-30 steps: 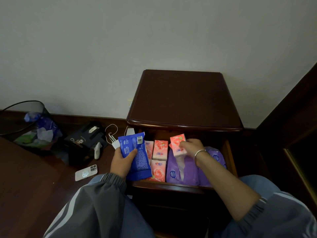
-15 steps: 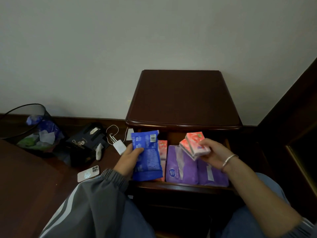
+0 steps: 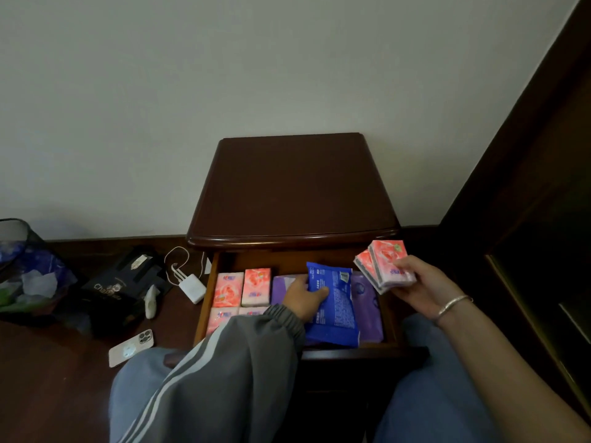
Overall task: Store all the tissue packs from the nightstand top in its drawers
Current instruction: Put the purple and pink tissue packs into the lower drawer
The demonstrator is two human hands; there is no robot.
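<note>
The dark wooden nightstand has a bare top, and its upper drawer is pulled out. Inside lie several small pink tissue packs on the left and purple packs on the right. My left hand grips a blue tissue pack and holds it down on the purple packs in the drawer's middle. My right hand holds two small pink packs stacked together, lifted over the drawer's right edge.
On the floor left of the nightstand lie a white charger with cable, a black box, a phone and a mesh waste bin. A dark wooden bed frame stands at the right. My knees are close under the drawer.
My left hand carried the blue pack from the drawer's left side rightward onto the purple packs. My right hand lifted the pink packs out of the drawer and drew them right.
</note>
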